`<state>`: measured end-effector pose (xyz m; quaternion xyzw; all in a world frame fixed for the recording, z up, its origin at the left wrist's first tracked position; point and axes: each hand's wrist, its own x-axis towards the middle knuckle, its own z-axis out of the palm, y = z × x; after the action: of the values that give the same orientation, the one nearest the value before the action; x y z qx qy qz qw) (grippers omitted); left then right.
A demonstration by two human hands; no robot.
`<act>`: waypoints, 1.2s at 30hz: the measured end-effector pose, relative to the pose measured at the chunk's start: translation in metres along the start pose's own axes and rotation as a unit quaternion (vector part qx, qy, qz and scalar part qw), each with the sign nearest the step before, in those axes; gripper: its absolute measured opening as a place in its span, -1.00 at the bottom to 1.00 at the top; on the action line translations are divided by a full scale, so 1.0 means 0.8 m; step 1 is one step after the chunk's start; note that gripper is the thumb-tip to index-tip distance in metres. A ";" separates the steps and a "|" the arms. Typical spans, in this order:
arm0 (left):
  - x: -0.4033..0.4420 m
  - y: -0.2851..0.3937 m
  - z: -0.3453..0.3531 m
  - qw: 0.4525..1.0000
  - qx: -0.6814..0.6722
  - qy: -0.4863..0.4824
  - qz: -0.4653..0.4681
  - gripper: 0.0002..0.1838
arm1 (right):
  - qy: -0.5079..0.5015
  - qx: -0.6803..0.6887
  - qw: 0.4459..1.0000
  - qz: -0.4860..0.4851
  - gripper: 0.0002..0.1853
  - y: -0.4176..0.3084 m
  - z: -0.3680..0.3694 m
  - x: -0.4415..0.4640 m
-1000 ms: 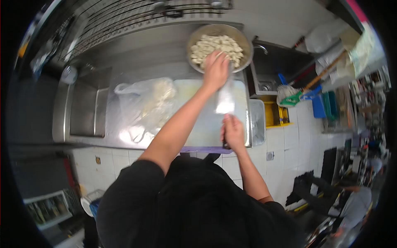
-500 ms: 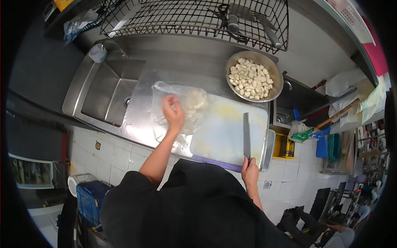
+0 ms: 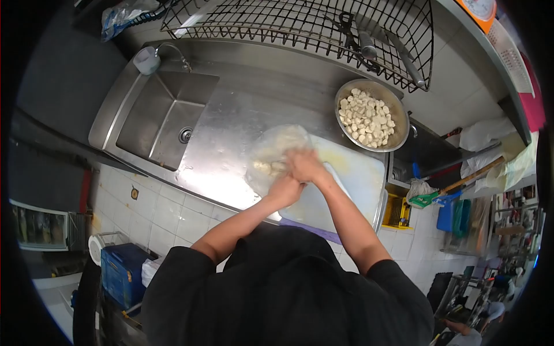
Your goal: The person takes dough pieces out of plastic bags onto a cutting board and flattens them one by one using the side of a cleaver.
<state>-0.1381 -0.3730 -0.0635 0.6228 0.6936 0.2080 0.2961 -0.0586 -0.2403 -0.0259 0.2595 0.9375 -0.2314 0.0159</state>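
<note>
Single head-worn view, wide-angle, facing forward and down, near the counter [image 3: 231,124]

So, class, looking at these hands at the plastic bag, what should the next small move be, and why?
Probably ease the plastic bag open and draw a few pale pieces onto the cutting board: the left hand and blurred right hand meet at the bag, pieces show through it, and bare board lies beside it.

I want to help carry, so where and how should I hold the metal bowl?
Probably by the rim, at its left and right sides, coming from the near side. The bowl is round and open-topped, with no handles showing, and holds many pale pieces, so opposite grips should help keep it level. A rack stands beyond its far edge.
</note>
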 end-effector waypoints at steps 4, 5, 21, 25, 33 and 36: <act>-0.035 -0.036 -0.029 0.993 -0.079 0.009 -0.086 -0.66 | 0.107 -0.111 0.976 0.154 -0.57 0.036 -0.019 0.032; -0.044 -0.041 -0.045 0.991 -0.110 -0.025 -0.071 -0.64 | 0.100 -0.072 0.980 0.153 -0.51 0.042 -0.019 0.033; 0.043 -0.070 -0.057 0.978 0.171 -0.074 -0.097 0.23 | 0.050 -0.118 0.988 0.090 -0.59 0.002 0.007 0.026; 0.049 -0.072 -0.040 0.974 0.190 -0.029 -0.118 0.20 | 0.075 -0.105 0.978 0.164 -0.59 0.033 0.050 0.027; 0.051 -0.107 -0.053 0.986 0.148 0.068 -0.045 -0.26 | 0.070 -0.202 0.971 0.106 -0.64 0.042 0.050 0.070; 0.026 -0.123 -0.040 0.985 0.141 0.096 -0.011 -0.26 | 0.087 -0.203 0.972 0.082 -0.61 0.034 0.036 0.064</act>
<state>-0.2331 -0.3635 -0.1078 0.6274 0.7483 0.1638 0.1398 -0.0924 -0.2077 -0.0709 0.3463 0.9380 -0.0107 0.0052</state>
